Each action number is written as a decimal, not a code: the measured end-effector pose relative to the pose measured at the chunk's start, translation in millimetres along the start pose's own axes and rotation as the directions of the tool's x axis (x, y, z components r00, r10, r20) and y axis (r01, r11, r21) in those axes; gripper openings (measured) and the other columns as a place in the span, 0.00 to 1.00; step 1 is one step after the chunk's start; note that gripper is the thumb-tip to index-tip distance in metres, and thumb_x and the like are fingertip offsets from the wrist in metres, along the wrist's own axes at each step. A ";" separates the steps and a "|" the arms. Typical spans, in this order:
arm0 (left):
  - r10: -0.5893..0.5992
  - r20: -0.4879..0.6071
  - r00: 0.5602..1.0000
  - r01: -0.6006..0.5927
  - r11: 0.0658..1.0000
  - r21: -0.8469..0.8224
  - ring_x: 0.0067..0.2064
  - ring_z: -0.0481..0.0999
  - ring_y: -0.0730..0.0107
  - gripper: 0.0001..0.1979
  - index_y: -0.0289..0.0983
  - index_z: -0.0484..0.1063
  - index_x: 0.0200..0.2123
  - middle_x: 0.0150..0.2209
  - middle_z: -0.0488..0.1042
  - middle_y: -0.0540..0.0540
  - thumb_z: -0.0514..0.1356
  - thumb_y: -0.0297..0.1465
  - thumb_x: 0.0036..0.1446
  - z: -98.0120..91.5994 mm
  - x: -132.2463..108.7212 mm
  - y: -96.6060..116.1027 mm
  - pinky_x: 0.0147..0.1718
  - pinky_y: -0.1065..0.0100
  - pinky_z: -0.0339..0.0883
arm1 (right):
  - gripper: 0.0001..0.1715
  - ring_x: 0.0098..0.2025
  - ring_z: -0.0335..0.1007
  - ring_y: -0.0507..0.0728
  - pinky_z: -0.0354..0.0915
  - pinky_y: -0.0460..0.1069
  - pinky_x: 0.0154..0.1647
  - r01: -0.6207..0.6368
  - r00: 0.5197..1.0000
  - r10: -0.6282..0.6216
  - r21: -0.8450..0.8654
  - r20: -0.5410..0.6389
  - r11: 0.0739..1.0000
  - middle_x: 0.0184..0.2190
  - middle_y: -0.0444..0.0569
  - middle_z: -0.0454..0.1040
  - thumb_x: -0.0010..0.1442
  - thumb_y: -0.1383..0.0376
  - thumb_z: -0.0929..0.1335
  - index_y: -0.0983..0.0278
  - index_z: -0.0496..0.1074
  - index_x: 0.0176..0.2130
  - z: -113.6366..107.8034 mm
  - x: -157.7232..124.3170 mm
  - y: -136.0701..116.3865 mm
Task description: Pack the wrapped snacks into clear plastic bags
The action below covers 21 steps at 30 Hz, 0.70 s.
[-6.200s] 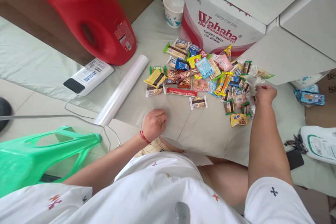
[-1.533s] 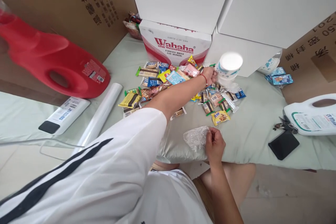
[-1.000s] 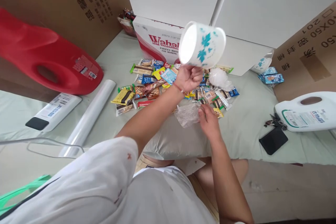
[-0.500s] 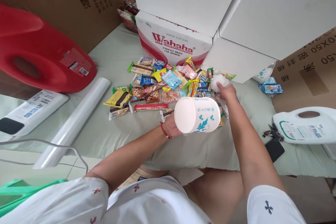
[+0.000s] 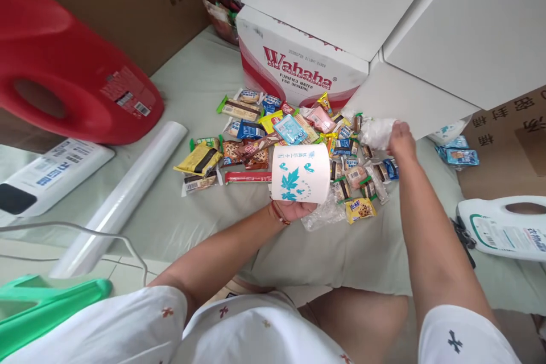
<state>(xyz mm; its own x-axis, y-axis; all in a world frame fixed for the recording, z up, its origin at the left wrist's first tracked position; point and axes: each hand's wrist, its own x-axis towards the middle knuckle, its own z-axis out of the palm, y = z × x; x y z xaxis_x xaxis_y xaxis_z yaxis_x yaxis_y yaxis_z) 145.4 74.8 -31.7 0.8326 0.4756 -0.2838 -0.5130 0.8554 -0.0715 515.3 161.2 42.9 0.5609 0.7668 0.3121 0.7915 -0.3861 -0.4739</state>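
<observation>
My left hand [image 5: 294,210] holds a white paper cup with blue leaf prints [image 5: 301,173] from below, just above the pale green cloth [image 5: 170,222]. My right hand [image 5: 401,139] reaches to the far right of a pile of wrapped snacks [image 5: 273,136] and is closed on a crumpled clear plastic wrap [image 5: 377,131]. A second crumpled clear plastic piece [image 5: 326,213] lies on the cloth beside the cup. A yellow cookie packet [image 5: 360,209] sits next to it.
A red detergent jug [image 5: 72,79] lies at the left, with a roll of clear film [image 5: 123,196] and a white flat pack [image 5: 46,173] near it. A Wahaha carton [image 5: 298,65] stands behind the snacks. A white jug [image 5: 503,227] lies right; a green plastic object [image 5: 46,301] shows bottom left.
My left hand lifted the cup, tipped it and brought it down near the cloth, side now facing me. My right hand left the clear plastic near me and grasped another wrap farther right.
</observation>
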 end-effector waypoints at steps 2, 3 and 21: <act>0.009 -0.014 1.000 -0.009 1.000 0.005 0.20 0.62 0.78 0.09 0.38 0.69 0.35 0.23 0.67 0.53 0.66 0.34 0.61 2.0 1.0 -1.2 0.21 0.75 0.55 | 0.43 0.54 0.72 0.70 0.64 0.67 0.59 0.019 0.999 -0.023 -0.074 -0.048 0.997 0.50 0.68 0.73 0.68 0.38 0.60 0.71 0.71 0.58 -33.6 -9.5 -6.8; 0.016 -0.026 1.000 -0.015 1.000 0.008 0.20 0.61 0.79 0.10 0.38 0.68 0.34 0.22 0.65 0.54 0.66 0.33 0.61 3.1 1.0 -1.4 0.20 0.75 0.54 | 0.43 0.54 0.71 0.70 0.64 0.67 0.59 0.050 0.995 -0.058 -0.099 -0.080 0.994 0.51 0.69 0.72 0.67 0.38 0.61 0.72 0.72 0.58 -50.3 -20.4 -14.9; -0.149 0.118 0.982 0.074 0.871 0.485 0.18 0.49 0.83 0.15 0.34 0.76 0.47 0.27 0.72 0.49 0.62 0.38 0.64 20.6 4.3 -15.6 0.17 0.77 0.45 | 0.24 0.33 0.74 0.54 0.70 0.48 0.35 -0.236 0.971 0.184 0.524 0.150 0.818 0.37 0.47 0.81 0.56 0.51 0.77 0.61 0.77 0.47 -128.8 -285.5 -51.3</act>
<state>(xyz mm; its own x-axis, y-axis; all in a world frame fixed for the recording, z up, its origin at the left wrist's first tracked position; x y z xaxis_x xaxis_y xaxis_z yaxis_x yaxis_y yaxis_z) 161.3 67.7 -12.1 0.9187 0.3634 -0.1547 -0.2840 0.8799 0.3809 345.8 -103.9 84.1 0.6543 0.7506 0.0926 0.3878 -0.2278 -0.8932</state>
